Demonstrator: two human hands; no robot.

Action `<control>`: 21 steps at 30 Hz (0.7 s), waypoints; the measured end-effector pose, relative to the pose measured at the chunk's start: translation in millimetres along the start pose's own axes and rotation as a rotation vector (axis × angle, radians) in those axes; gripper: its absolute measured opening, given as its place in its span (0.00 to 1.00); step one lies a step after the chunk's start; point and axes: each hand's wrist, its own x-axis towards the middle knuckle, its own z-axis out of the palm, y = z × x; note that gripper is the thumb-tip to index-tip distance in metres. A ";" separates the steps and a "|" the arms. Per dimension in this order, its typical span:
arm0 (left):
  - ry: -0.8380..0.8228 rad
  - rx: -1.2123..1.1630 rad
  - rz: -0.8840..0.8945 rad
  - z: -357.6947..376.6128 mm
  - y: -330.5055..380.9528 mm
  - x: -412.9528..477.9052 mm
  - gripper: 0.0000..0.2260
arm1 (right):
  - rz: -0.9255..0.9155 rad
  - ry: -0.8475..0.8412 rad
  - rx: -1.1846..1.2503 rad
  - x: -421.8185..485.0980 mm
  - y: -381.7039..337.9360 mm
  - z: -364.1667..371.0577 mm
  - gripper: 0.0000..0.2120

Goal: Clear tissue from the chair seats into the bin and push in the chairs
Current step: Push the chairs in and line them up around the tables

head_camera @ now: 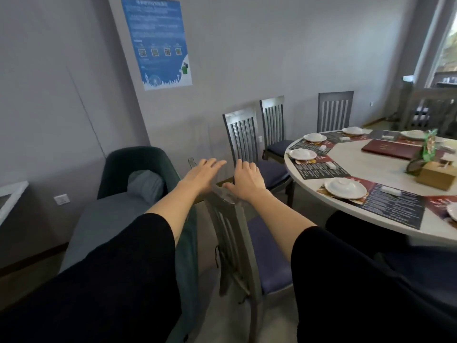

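Note:
A grey slatted chair [231, 233] with a blue seat cushion stands right below me, beside the round white table [385, 174]. Both my hands are at its top rail. My right hand [247, 180] rests on the rail with the fingers curved over it and the thumb out to the left. My left hand [200, 174] hovers just left of it, fingers straight and spread, holding nothing. No tissue shows on the blue seat. A second chair [243, 137] and two more stand farther round the table. No bin is in view.
A dark green sofa [138, 167] with a grey cushion sits close on the left of the chair. The table carries plates, place mats, a red menu and a wooden tissue box [436, 178]. A blue poster [157, 40] hangs on the grey wall.

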 end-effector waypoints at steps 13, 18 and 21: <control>-0.106 0.000 0.464 100.1 -153.2 95.8 0.27 | 0.403 -0.125 -0.322 46.5 -122.6 103.8 0.33; -0.041 -0.001 0.560 97.6 -152.2 107.6 0.22 | 0.312 -0.046 -0.372 37.8 -107.5 107.1 0.29; 0.002 0.007 0.563 104.8 -151.4 107.1 0.22 | 0.274 -0.034 -0.398 35.7 -102.9 109.2 0.29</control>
